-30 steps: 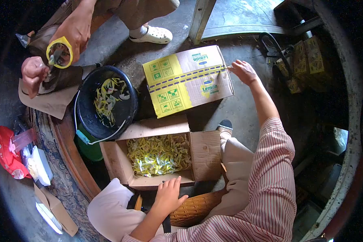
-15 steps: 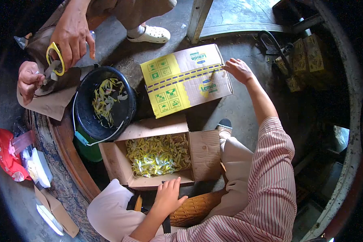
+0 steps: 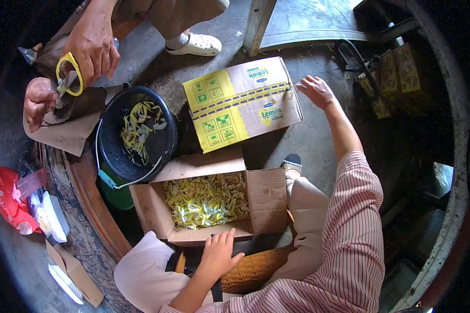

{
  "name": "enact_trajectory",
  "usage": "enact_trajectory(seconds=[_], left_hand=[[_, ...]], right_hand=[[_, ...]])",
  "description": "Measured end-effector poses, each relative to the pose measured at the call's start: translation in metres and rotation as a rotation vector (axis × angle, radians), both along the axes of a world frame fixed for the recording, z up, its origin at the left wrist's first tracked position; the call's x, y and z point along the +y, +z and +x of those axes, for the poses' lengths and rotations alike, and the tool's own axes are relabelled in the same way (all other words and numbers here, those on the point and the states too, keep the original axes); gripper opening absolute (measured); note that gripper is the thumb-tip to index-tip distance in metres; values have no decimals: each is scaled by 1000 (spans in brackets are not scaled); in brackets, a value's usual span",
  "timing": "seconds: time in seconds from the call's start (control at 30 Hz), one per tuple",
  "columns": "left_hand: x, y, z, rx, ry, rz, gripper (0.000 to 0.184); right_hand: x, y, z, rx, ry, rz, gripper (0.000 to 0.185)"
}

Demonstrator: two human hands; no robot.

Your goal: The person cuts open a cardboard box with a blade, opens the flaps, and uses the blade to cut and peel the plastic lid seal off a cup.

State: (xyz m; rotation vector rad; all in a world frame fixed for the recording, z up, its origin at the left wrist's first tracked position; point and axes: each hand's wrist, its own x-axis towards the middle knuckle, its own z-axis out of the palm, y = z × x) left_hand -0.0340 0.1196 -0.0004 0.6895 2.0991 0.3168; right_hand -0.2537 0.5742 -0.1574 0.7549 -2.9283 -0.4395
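Observation:
My left hand [image 3: 219, 254] rests with fingers apart at the near edge of an open cardboard box [image 3: 268, 201], holding nothing. Inside that box lie many yellow-green and white strips [image 3: 206, 201]. Beyond it sits a closed yellow and tan Lemon carton [image 3: 243, 104] with dashed tape lines. At the carton's right edge is my right hand [image 3: 317, 93], its fingers spread and empty, near the end of the tape lines.
At the upper left a co-worker's hands [image 3: 91, 47] hold yellow-handled scissors [image 3: 69, 75] beside a black bucket [image 3: 164, 107] with some strips. A red bag [image 3: 10, 201] lies far left. Stacked cartons [image 3: 402, 78] stand at the right, near a metal frame [image 3: 257, 26].
The co-worker's scissors and hands have shifted and turned slightly. My right hand moves only a little at the carton's edge, and my left hand stays in place.

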Motion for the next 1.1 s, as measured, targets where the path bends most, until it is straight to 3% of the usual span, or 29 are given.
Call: enact_trajectory(seconds=[0.2,0.3,0.33,0.43,0.53,0.6,0.63,0.77,0.83,0.9,0.93,1.03,1.1], left_hand=[[-2,-4,3,29,-8,19,71],[-1,-2,4,22,-8,14,71],[-1,-1,3,21,-5,13,71],[-1,4,3,48,-2,26,71],[-1,11,5,51,-1,19,71],[-3,14,6,102,7,37,71],[-5,16,5,132,12,46,71],[-9,29,8,227,1,47,71],[-12,36,13,233,11,89,70],[-15,28,23,318,13,192,69],[-14,32,22,266,4,175,69],[-25,13,24,277,2,208,70],[-29,20,19,261,-55,54,71]], right_hand=[[29,5,17,-58,-154,101,15],[24,16,13,-31,-335,-91,21],[17,21,14,51,-348,-289,28],[-21,21,6,-157,-538,-679,40],[-76,23,12,-289,-353,-922,42],[-117,16,16,-516,-369,-1084,43],[-139,29,17,-648,-393,-1054,45],[-195,53,29,-635,-287,-849,38],[-218,90,43,-650,-249,-789,41],[-240,139,56,-617,-243,-537,42],[-246,158,67,-477,-146,-604,40],[-263,232,98,-102,76,-433,36],[-266,294,131,60,67,-479,35]])
